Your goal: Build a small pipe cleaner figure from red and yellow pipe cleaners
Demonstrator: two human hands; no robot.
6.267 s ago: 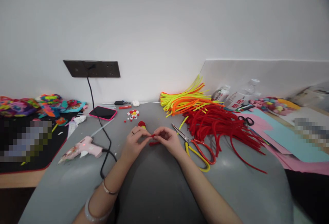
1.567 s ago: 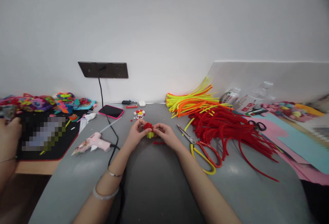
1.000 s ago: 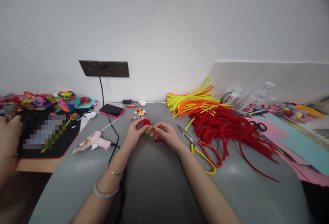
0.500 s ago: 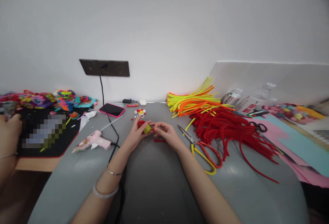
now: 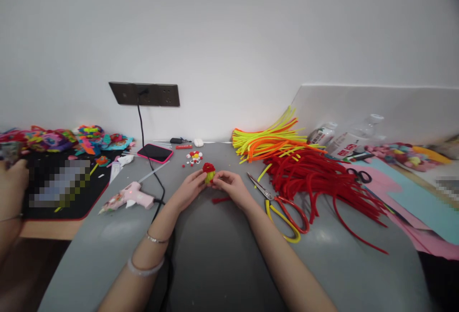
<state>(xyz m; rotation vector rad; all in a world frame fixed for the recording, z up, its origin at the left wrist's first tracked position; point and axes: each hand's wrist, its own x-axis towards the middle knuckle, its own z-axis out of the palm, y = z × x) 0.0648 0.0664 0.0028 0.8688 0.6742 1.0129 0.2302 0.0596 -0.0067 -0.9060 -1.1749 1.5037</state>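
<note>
Between my hands, over the middle of the grey table, is a small pipe-cleaner piece (image 5: pixel 209 172), red on top and yellow-green below. My left hand (image 5: pixel 190 189) grips it from the left, fingers closed around its side. The fingertips of my right hand (image 5: pixel 233 188) are pinched at its lower right side. A short red pipe cleaner (image 5: pixel 220 200) lies on the table just under my right hand. Beyond the piece lie small red, white and yellow pompoms (image 5: pixel 194 156). Right of my right hand rest large scissors (image 5: pixel 274 199) with red and yellow handles.
A pink glue gun (image 5: pixel 132 195) lies at left, its cord crossing toward the wall socket (image 5: pixel 143 94). Near it is a phone (image 5: pixel 155 153). At right are piles of yellow-orange (image 5: pixel 268 140) and red pipe cleaners (image 5: pixel 315 173). Another person's hand (image 5: pixel 12 183) is at far left.
The pipe-cleaner piece has been turned more upright, red end up, and shifted slightly right. My left hand's fingers have moved to its left side; my right fingers have closed in on it.
</note>
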